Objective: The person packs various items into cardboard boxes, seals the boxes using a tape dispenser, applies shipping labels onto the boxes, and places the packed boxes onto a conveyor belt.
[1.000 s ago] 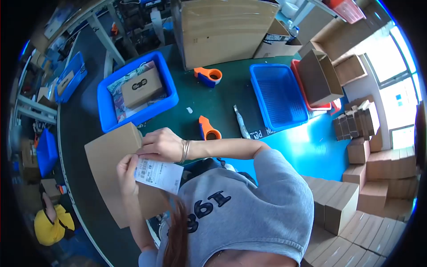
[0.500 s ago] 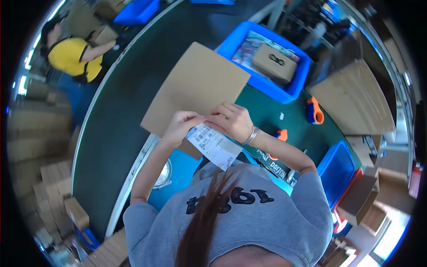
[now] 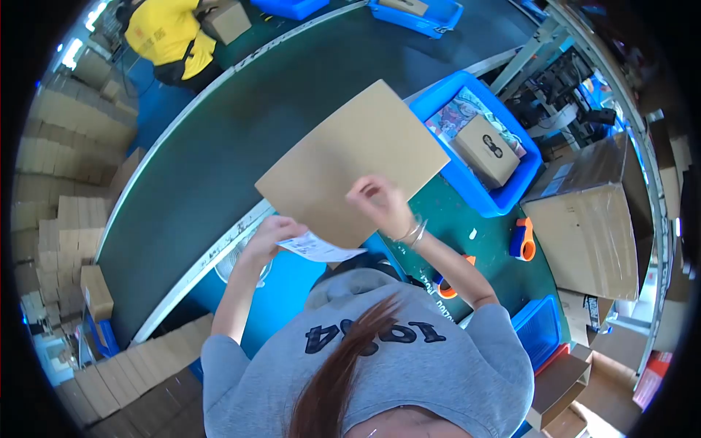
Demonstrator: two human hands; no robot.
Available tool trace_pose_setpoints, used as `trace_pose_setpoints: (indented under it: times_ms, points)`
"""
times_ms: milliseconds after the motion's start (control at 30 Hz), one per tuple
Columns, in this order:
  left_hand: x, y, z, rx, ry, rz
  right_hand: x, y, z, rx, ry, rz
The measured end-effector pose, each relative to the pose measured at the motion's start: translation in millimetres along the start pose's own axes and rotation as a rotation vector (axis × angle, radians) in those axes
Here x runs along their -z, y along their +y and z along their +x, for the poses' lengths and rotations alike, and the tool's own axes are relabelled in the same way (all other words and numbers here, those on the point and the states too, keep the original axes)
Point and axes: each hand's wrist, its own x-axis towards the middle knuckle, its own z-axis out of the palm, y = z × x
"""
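My left hand (image 3: 276,236) pinches one end of a white printed shipping label (image 3: 320,249), which hangs tilted near my body at the near edge of a cardboard box (image 3: 347,157). The box lies across the edge between the conveyor and the green work table. My right hand (image 3: 382,207) is over the box's near right part, apart from the label. Its fingers are curled in, slightly blurred by motion; whether anything small is between them I cannot make out.
Right of the box, a blue tote (image 3: 527,182) holds a smaller carton (image 3: 487,151). Orange tape dispensers, one of them a blue-orange tape dispenser (image 3: 523,239), lie on the green table (image 3: 496,270). A large carton (image 3: 595,219) stands at right. Across the conveyor (image 3: 197,153), a person in yellow (image 3: 164,36) handles a box.
My right hand has let go of the label and moved up and right. My left hand has brought the label lower and left. The view has turned, shifting the surroundings.
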Motion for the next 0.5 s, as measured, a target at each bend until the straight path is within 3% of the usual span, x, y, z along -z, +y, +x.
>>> trace_pose_setpoints:
  times_ms: [67, 133, 167, 300, 467, 500]
  points:
    - [-8, -1, 1, -0.026, 0.047, -0.020, -23, -6, -9, 0.029, -0.187, -0.073]
    - [-14, 2, 6, -0.088, -0.130, 0.028, -38, -9, -16, 0.071, -0.361, -0.152]
    - [-18, 0, 5, -0.087, -0.122, 0.022, -40, -8, -18, 0.071, -0.371, -0.149]
    - [-32, -1, 4, -0.100, -0.039, -0.067, -44, -2, -22, 0.569, -0.194, -0.491]
    - [-34, -8, -1, -0.048, -0.077, -0.117, -42, -4, -34, 0.587, -0.225, -0.519]
    - [-29, -18, 5, -0.147, -0.083, -0.118, -40, -4, -35, 0.561, -0.209, -0.450]
